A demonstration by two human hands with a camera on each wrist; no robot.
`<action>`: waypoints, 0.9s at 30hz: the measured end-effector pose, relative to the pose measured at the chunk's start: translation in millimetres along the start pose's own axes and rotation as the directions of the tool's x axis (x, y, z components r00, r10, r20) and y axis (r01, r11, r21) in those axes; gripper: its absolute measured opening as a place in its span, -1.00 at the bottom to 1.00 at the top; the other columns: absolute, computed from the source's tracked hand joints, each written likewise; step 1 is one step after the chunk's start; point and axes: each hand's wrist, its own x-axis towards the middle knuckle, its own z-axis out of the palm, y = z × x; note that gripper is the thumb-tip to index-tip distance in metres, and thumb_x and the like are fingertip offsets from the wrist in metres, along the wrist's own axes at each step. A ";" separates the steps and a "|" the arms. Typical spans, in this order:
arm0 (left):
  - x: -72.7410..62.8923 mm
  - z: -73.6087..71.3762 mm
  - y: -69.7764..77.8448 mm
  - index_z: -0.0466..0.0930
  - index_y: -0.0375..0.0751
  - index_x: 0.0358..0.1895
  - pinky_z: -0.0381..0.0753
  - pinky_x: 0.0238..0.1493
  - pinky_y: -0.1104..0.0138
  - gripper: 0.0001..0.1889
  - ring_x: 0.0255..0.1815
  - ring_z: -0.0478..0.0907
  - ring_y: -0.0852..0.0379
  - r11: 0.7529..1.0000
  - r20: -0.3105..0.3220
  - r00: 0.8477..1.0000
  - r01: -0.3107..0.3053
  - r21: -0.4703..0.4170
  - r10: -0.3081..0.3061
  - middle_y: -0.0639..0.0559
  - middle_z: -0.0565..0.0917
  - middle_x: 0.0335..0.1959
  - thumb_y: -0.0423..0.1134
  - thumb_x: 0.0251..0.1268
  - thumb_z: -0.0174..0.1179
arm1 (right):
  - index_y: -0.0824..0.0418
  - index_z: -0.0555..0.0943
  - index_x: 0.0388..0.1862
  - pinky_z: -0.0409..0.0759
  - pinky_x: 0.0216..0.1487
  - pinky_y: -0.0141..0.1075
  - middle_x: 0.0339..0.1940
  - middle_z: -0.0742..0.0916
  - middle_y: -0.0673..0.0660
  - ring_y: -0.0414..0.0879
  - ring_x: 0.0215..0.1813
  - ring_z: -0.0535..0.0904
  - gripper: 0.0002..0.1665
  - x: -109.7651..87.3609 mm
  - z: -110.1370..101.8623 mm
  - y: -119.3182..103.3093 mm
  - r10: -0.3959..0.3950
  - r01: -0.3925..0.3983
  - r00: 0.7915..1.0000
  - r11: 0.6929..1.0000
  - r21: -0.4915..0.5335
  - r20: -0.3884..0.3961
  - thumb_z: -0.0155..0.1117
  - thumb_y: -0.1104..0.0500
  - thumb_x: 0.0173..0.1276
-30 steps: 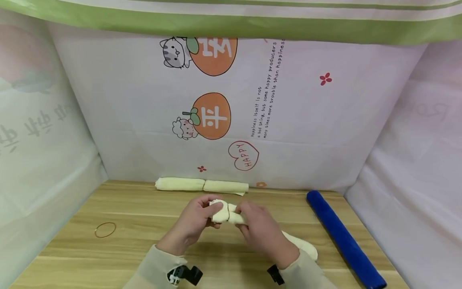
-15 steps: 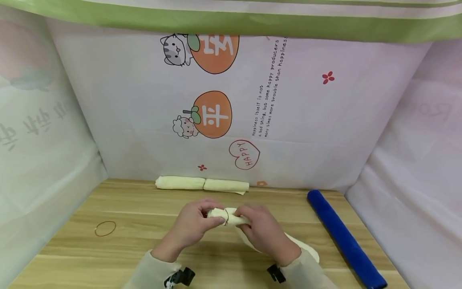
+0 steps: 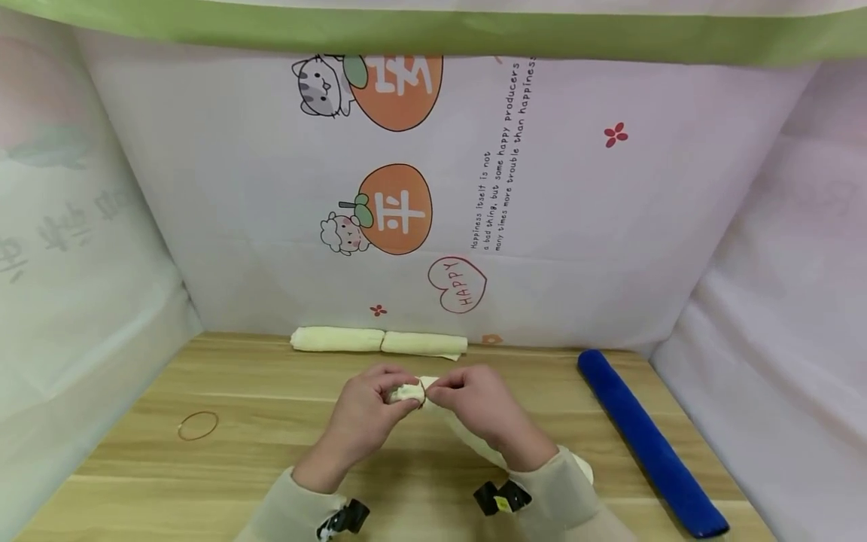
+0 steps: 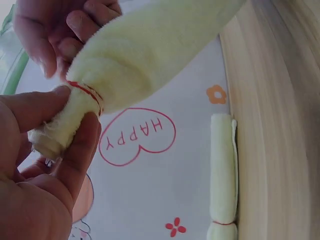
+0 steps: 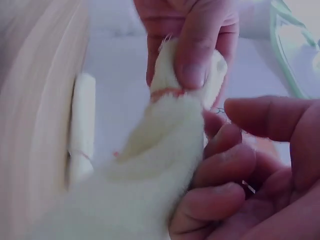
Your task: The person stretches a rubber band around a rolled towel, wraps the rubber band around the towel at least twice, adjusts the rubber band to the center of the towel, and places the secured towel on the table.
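A pale yellow rolled towel point(image 4: 145, 55) hangs between the hands, its long end sloping down behind the right forearm. My left hand point(image 3: 366, 410) grips its short end, thumb on one side and fingers on the other. A red rubber band point(image 4: 89, 91) circles the towel just beyond those fingertips and draws it into a neck. At the band, the right hand point(image 3: 484, 406) has its thumb and forefinger tips close together, pinching the band's edge; its other fingers point(image 5: 225, 162) curl beside the towel.
Another pale yellow rolled towel point(image 3: 339, 339), banded at its middle, lies along the back wall. A blue rolled towel point(image 3: 650, 440) lies at the right of the wooden table point(image 3: 271, 376). One loose rubber band point(image 3: 198, 426) rests at the left. Printed cloth walls enclose the table.
The right hand has shifted from gripping the towel beside the band to fingertips at the band itself. The left hand keeps hold of the short end, and the towel's long part hangs lower.
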 end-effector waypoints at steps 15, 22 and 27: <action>-2.0 3.7 10.2 0.80 -0.14 -0.20 0.63 -0.27 0.37 -0.81 -0.20 0.60 0.17 0.992 0.002 0.993 -0.119 0.052 0.119 0.25 0.61 -0.13 -0.35 0.08 0.50 | 0.40 0.69 -0.22 0.37 -0.35 -0.30 -0.40 0.62 0.08 -0.11 -0.43 0.39 -0.83 9.2 4.0 14.0 0.117 -0.171 0.983 0.858 0.485 0.139 0.33 0.26 0.35; -1.6 3.9 8.8 0.81 -0.06 -0.20 0.60 -0.29 0.37 -0.79 -0.21 0.57 0.19 0.995 0.007 0.995 -0.096 -0.006 0.096 0.30 0.62 -0.14 -0.31 0.05 0.52 | 0.24 0.67 -0.37 0.29 -0.28 -0.32 -0.35 0.63 0.04 -0.13 -0.38 0.38 -0.88 10.5 5.2 24.8 0.080 -0.244 0.956 0.749 0.617 0.281 0.26 0.28 0.37; -1.8 6.6 5.8 0.80 -0.07 -0.21 0.63 -0.27 0.38 -0.82 -0.21 0.59 0.15 0.992 0.005 0.998 -0.068 -0.109 0.069 0.22 0.63 -0.13 -0.30 0.08 0.51 | 0.18 0.67 -0.43 0.28 -0.23 -0.29 -0.35 0.61 0.02 -0.12 -0.36 0.35 -0.80 9.9 0.6 30.3 0.041 -0.244 0.948 0.733 0.635 0.317 0.21 0.27 0.43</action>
